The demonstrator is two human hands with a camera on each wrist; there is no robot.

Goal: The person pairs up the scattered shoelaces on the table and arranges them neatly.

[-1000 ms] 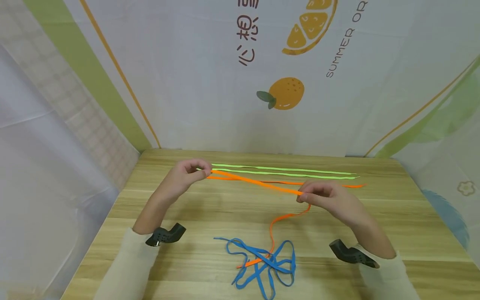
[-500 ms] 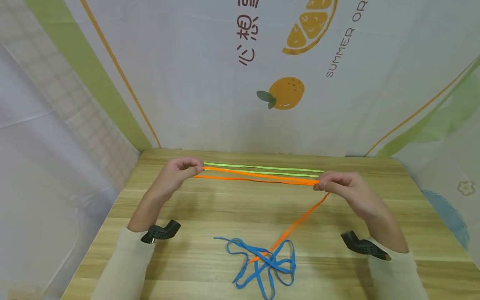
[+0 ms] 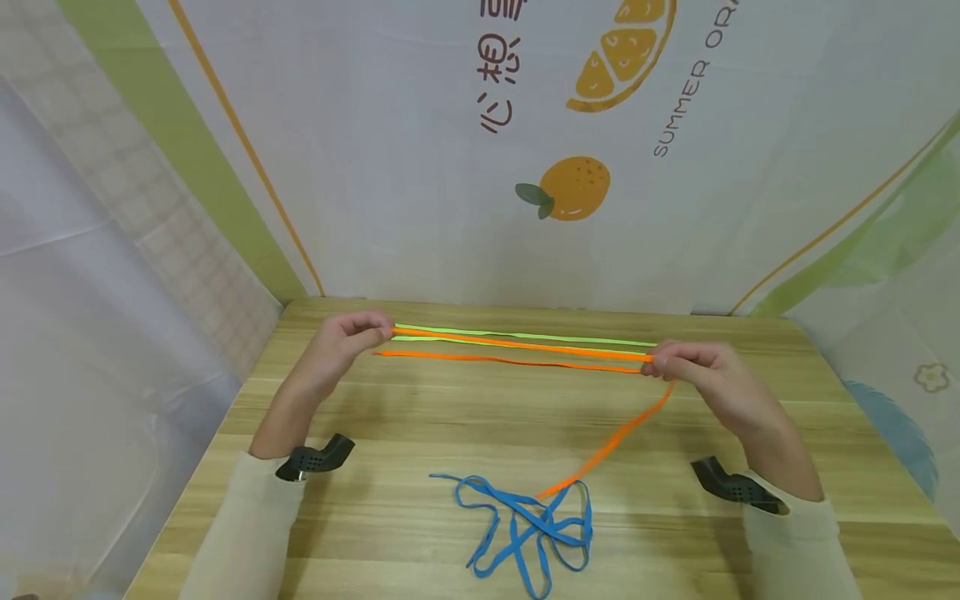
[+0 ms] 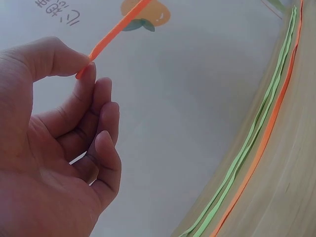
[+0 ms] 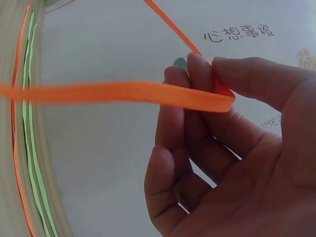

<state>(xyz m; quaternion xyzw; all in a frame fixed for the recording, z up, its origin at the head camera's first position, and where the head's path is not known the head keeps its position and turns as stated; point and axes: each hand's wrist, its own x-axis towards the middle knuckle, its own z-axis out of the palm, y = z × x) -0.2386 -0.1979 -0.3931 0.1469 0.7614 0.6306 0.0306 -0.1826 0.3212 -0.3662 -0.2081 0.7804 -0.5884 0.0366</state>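
Observation:
An orange flat lace (image 3: 517, 343) is stretched between my two hands above the table. My left hand (image 3: 348, 337) pinches its end between thumb and index finger; the tip pokes out slightly in the left wrist view (image 4: 116, 30). Farther along, my right hand (image 3: 697, 367) pinches the lace, and its loose tail (image 5: 123, 92) drops toward the blue lace (image 3: 536, 525), which lies loosely tangled nearer the front. Beneath the stretched span, a second orange lace (image 3: 450, 357) lies straight on the table. Two light green laces (image 3: 585, 338) run beside it on the far side, partly covered by the right hand.
The wooden table (image 3: 420, 433) reaches back to a white printed curtain (image 3: 420, 192), which also hangs at both sides. Dark wrist cameras (image 3: 315, 457) are strapped on both forearms over light sleeves.
My hands have moved apart, the left to the left and the right to the right, pulling the orange lace straight. Its tail has been drawn up off much of the blue lace.

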